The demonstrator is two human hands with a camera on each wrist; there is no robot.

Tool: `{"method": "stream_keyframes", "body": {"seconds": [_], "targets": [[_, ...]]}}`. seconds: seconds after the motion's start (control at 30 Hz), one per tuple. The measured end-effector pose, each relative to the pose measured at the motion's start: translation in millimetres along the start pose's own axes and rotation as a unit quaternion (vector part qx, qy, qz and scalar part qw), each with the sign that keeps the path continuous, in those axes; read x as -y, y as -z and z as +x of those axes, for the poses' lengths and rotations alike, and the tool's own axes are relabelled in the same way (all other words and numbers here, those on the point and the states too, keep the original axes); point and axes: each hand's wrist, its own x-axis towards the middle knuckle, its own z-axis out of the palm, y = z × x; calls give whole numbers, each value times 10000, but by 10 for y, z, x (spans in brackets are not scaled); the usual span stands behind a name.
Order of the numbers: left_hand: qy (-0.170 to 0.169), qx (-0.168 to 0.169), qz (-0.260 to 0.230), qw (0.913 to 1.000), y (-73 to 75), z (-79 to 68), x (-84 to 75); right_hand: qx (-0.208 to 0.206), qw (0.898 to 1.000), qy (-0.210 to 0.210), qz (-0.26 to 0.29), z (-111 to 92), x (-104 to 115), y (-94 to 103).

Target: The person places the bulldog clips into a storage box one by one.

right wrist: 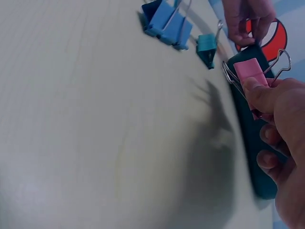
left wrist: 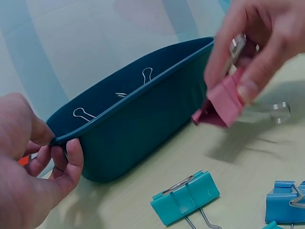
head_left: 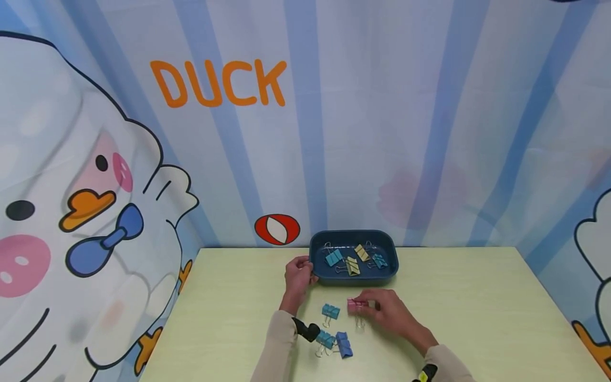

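My right hand point(head_left: 389, 313) pinches a pink binder clip point(left wrist: 224, 101) between thumb and fingers, lifted above the table in front of a dark blue tray point(head_left: 353, 280). The tray's left end rim is gripped by my left hand point(head_left: 298, 278), with the thumb and fingertips at the edge. Inside the tray lie blue clips point(head_left: 334, 258) and yellow clips point(head_left: 352, 266). On the table, a teal binder clip point(left wrist: 186, 198) lies nearest the tray. Closer to me are another teal clip point(head_left: 325, 338) and a blue binder clip point(head_left: 344, 345).
The pale wooden table point(head_left: 229, 307) ends at a striped blue curtain point(head_left: 363, 132) right behind the tray. Duck drawings and orange lettering point(head_left: 218, 84) decorate the curtain.
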Motion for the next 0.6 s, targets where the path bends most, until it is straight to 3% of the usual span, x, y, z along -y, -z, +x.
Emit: {"method": "stream_keyframes", "body": {"seconds": [0.23,0.43,0.6], "targets": [[28,-16,44,10000,10,-5,-17,117,9996,230,-60,154,256,252],[-10,-10,66,10000,6,-10,-28,-124,9980,591,-162,374,413,514],[32,-46,99,9999,-9,-7,-20,-257,9970,635,-354,606,507,790]]}}
